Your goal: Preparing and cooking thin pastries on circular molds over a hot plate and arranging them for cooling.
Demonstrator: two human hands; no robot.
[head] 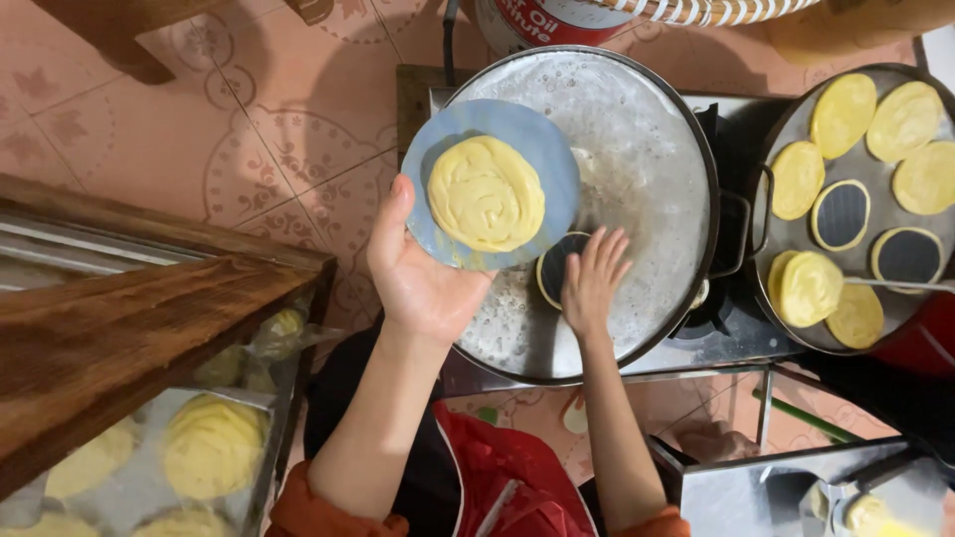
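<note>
My left hand [423,278] holds a round blue-grey sheet [542,149] flat on its palm, with a coiled yellow dough disc [485,193] lying on it. The sheet hovers over the left side of a large round metal griddle [647,139] on a stove. My right hand [593,280] reaches onto the griddle, fingers spread on a small dark round ring with a yellow rim [553,267], partly hidden by the sheet and my fingers.
A second round pan [875,174] at right carries several yellow flatbreads and dark rings. A wooden ledge [119,328] stands at left, with a tray of dough discs [209,447] below it. A metal container [786,487] sits bottom right. Patterned tile floor lies behind.
</note>
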